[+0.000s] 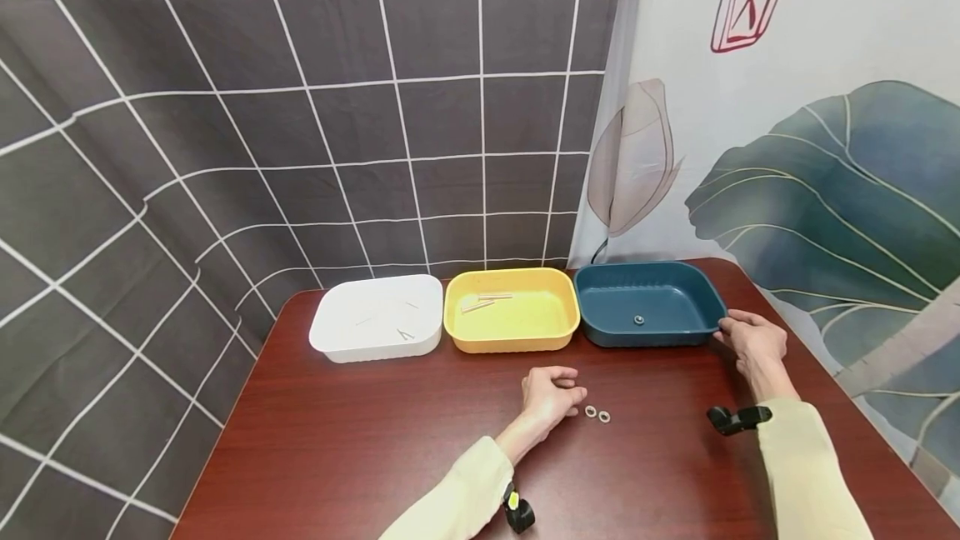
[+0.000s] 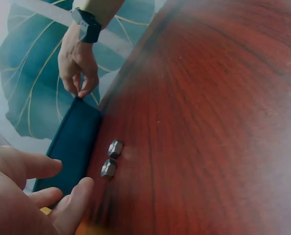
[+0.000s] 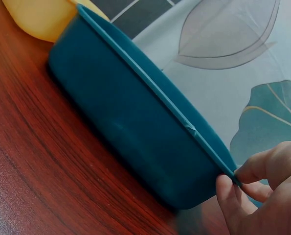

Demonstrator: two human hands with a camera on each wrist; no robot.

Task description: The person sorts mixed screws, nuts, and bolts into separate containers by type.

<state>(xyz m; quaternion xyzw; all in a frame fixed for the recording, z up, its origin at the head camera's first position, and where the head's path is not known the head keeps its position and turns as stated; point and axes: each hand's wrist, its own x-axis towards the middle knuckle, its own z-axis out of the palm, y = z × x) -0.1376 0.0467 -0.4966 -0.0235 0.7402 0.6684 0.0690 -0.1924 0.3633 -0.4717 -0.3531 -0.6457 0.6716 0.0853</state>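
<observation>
At the front right corner of the blue bin, my right hand pinches the rim between thumb and fingers; the right wrist view shows this grip closely. A single nut lies inside that bin. My left hand hovers over the table with loosely bent fingers and nothing between them. Just to its right, two metal nuts lie side by side on the tabletop. The left wrist view shows the nuts beyond the fingertips, apart from them.
Left of the blue bin stands a yellow bin with several thin rods in it. Beside that is a white bin holding a few small thin pieces. The bins line the back of the reddish wooden table, near a grid-patterned curtain.
</observation>
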